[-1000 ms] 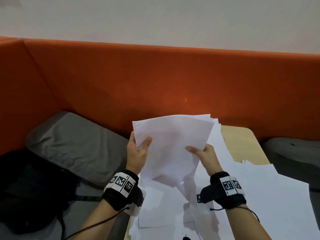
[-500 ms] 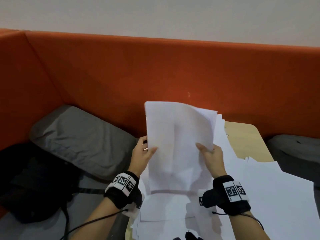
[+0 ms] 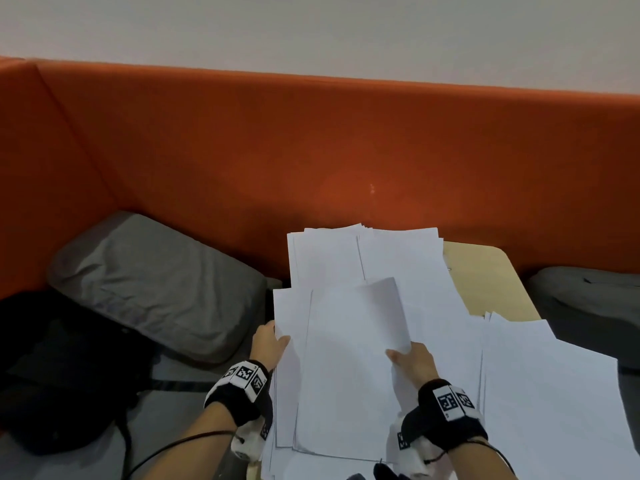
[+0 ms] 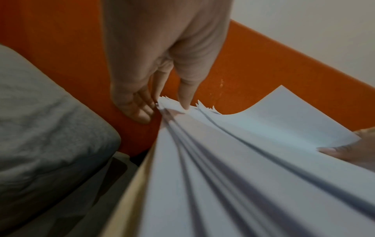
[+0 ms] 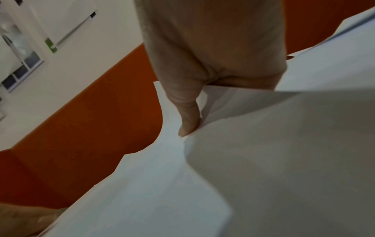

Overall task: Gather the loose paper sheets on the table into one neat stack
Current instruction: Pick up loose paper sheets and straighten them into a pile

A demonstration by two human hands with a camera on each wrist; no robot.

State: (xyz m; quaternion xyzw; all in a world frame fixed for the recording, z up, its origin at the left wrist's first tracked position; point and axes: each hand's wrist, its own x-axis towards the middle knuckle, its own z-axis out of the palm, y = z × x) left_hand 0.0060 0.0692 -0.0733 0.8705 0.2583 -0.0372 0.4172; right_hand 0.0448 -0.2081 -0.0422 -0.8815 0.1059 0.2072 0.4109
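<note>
Now the bundle (image 3: 349, 368) both hands held upright 0.5 s ago lies flat on the bench (image 3: 485, 275) – left hand (image 3: 268, 344) pinching its left edge, right hand (image 3: 412, 363) pinching a lifted corner – so squaring looks underway, with loose sheets (image 3: 554, 393) still spread right.

Office lounge booth — orange padded partition (image 3: 311, 150), grey cushions (image 3: 156, 282), small table (image 3: 485, 271).

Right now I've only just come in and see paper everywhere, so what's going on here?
A person is gathering loose sheets. Both hands hold a bundle of sheets low over the table: the left hand pinches its left edge, the right hand its right. More loose sheets still lie spread to the right, so the stack is unfinished.
</note>
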